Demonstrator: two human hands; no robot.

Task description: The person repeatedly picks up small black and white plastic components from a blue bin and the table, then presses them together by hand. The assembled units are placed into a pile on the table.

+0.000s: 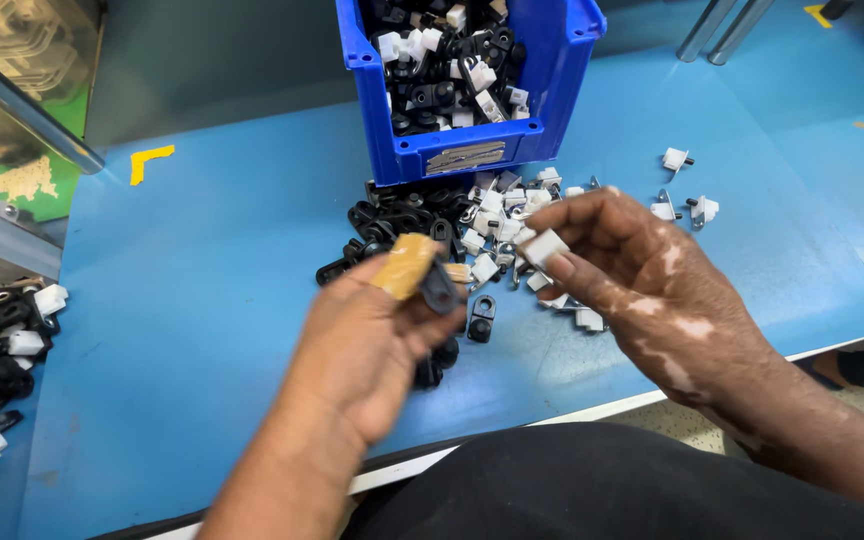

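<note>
Left hand (377, 335) pinches a small black plastic clip (440, 287) at its fingertips; index finger wrapped in tan tape (405, 265). Right hand (642, 285) at 3 o'clock from it grips a small white plastic block (545, 247) between thumb and fingers. Loose pile of black and white parts (452, 222) on the blue desk (202, 280) at 12 o'clock from the hands, touching the blue bin (472, 150) full of the same parts.

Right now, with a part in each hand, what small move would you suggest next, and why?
Probably bring the two hands together. The left hand pinches a black part at its fingertips, the right hand pinches a white part, and the two parts face each other across a small gap above the mixed pile on the blue table.
</note>
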